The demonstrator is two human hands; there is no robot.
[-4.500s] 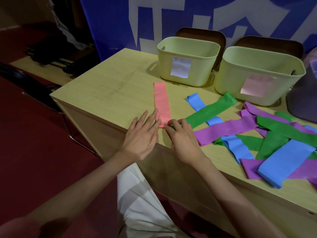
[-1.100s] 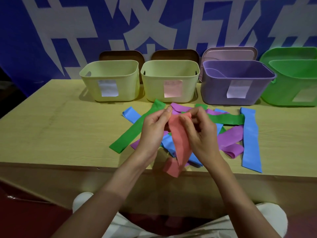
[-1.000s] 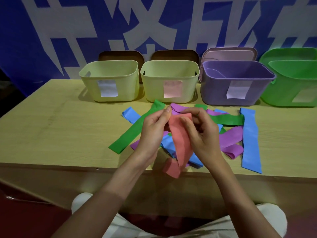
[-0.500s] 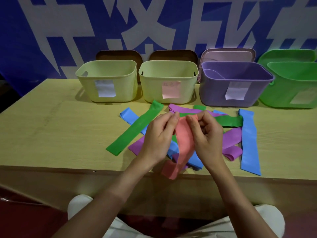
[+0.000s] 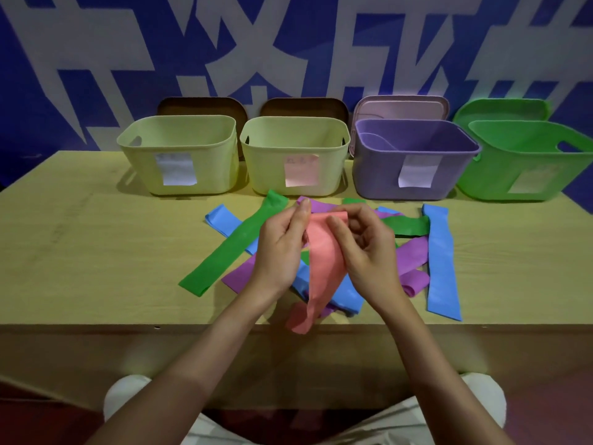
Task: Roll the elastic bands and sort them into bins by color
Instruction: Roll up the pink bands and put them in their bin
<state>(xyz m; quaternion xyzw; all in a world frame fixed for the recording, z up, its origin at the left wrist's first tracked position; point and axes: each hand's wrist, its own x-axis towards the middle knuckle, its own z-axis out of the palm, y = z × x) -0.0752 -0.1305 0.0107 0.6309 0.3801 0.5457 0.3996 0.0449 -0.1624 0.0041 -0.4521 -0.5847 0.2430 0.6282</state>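
Both hands, left hand [image 5: 282, 248] and right hand [image 5: 365, 248], pinch pink band [image 5: 324, 264] top edge; slack tail at 6 o'clock may unroll loosely.

a wooden table [image 5: 80, 252] bears four bins [image 5: 179, 155] and scattered bands [image 5: 441, 261].

You have four bins [image 5: 295, 146] along the table's [image 5: 80, 252] back edge, bands [image 5: 441, 261] heaped before them, nearer the front edge.

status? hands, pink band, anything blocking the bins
Left hand and right hand both pinch the top edge of the pink band, hanging unrolled. Loose bands lie beneath. Bins unobstructed.
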